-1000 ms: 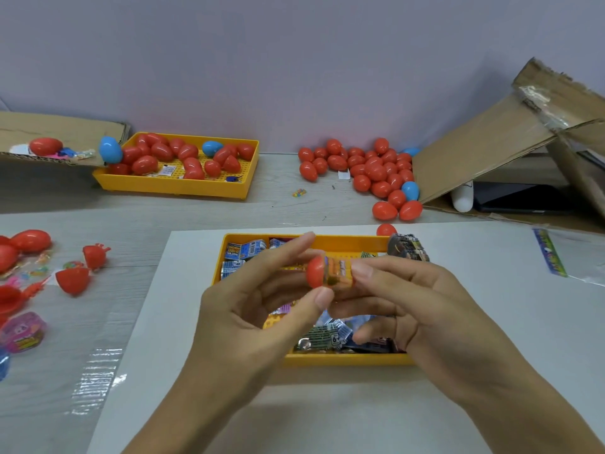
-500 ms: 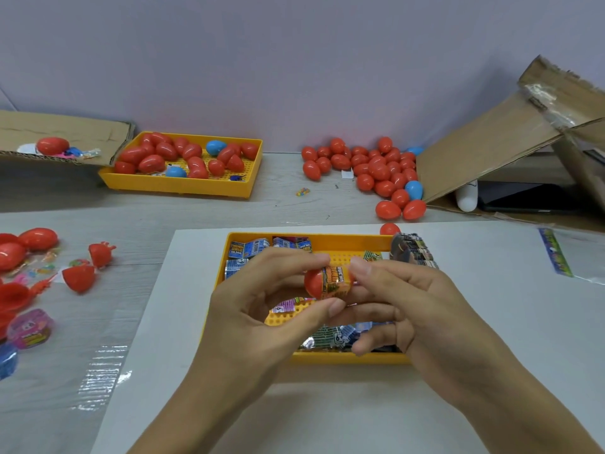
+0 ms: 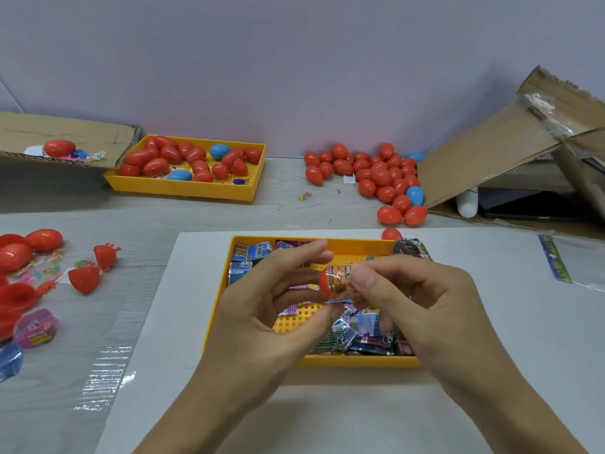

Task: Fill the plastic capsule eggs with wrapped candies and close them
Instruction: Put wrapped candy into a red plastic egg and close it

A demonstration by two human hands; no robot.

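— What did the person's body look like in the head view?

— Two bare forearms entered from the near edge, ending in a left hand (image 3: 262, 309) and a right hand (image 3: 422, 306).

— Was anything worn?

— No sleeves, gloves, rings or watch showed; fingernails were short and unpainted.

Bare white mat (image 3: 491, 322) lies right of the yellow candy tray (image 3: 360, 362). Red egg halves (image 3: 84, 279) crowd the tabletop's left edge; a pile of eggs (image 3: 376, 178) and a cardboard box (image 3: 491, 158) block the far-right corner.
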